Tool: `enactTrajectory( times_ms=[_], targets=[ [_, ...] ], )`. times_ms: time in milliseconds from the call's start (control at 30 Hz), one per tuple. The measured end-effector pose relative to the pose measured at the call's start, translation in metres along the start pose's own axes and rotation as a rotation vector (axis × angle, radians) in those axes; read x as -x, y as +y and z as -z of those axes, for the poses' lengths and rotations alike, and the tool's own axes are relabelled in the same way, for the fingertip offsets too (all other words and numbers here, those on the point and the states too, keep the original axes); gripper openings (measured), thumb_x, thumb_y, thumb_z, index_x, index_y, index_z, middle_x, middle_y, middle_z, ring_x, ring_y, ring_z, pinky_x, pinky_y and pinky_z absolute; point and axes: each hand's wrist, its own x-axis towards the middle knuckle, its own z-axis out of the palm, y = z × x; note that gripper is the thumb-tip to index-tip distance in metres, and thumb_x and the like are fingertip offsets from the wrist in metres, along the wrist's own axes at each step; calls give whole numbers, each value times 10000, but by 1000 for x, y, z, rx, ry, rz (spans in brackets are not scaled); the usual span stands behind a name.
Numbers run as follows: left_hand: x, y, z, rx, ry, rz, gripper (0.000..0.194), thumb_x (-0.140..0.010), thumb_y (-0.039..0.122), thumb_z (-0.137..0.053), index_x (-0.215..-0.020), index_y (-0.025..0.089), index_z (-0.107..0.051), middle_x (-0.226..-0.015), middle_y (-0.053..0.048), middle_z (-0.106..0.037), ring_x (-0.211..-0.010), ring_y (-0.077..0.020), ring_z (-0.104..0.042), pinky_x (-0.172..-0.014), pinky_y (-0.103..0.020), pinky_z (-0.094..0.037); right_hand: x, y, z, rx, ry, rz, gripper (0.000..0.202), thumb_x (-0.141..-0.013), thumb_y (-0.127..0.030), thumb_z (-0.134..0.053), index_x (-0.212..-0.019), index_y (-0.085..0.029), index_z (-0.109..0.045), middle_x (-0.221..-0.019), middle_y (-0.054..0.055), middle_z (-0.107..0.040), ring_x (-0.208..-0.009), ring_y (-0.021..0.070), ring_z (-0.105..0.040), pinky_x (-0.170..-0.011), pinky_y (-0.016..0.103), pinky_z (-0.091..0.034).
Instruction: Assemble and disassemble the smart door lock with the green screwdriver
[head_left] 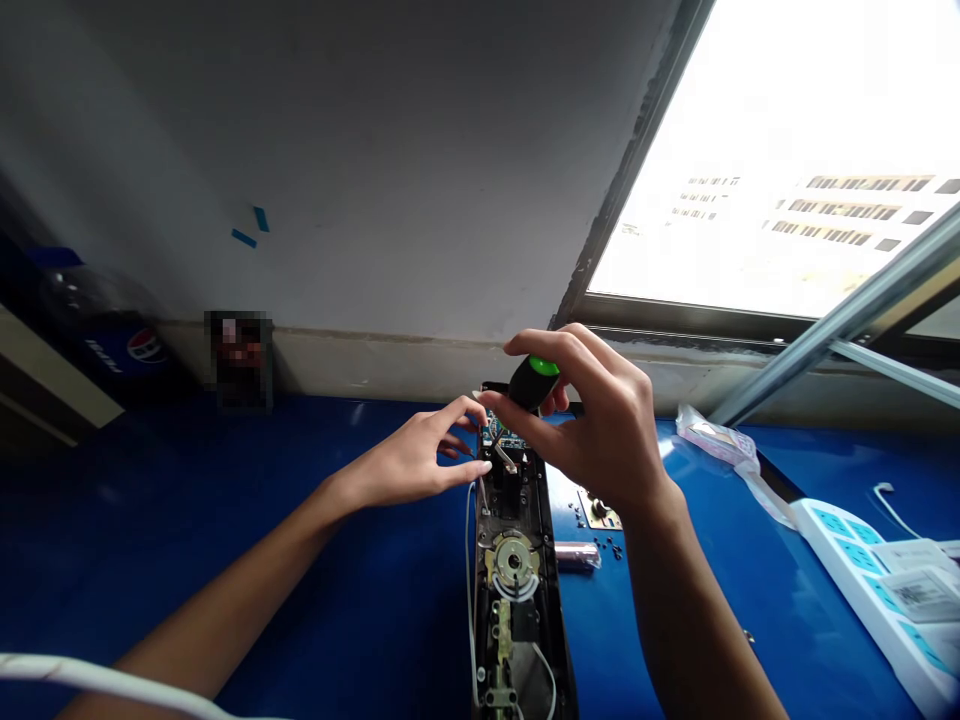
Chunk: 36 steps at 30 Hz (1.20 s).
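A long black device housing (551,610) lies open on the blue table, with a round metal part (514,562) midway along it and a circuit board (511,438) near its far end. My right hand (600,410) is closed around a screwdriver (531,384) with a black and green handle; its shaft points down at the board area, and its tip is hard to make out. At the housing's far left edge my left hand (427,455) has its fingers apart, thumb and fingertips at the rim. Thin wires (508,460) with a white connector sit between the hands.
Small screws (616,550), a small board (598,508) and a pinkish wrapped cylinder (577,556) lie right of the housing. Farther right are a white power strip (862,590) and a plastic bag (716,436). A large bottle (112,335) stands back left; a white cable (97,680) crosses the lower left.
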Motion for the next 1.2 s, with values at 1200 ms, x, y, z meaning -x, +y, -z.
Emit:
enactTrajectory(
  times_ms=[1200],
  targets=[
    [-6, -6, -9, 267, -38, 92, 341, -846, 330, -774, -1090, 237, -555, -1001, -30, -753, -1015, -248, -744, -963, -417, -585, -1, -11, 4, -6, -74, -110, 523, -825, -75, -623, -1323, -231, -585, -1093, 21, -703, -859, 145, -660, -709, 293, -514]
  ],
)
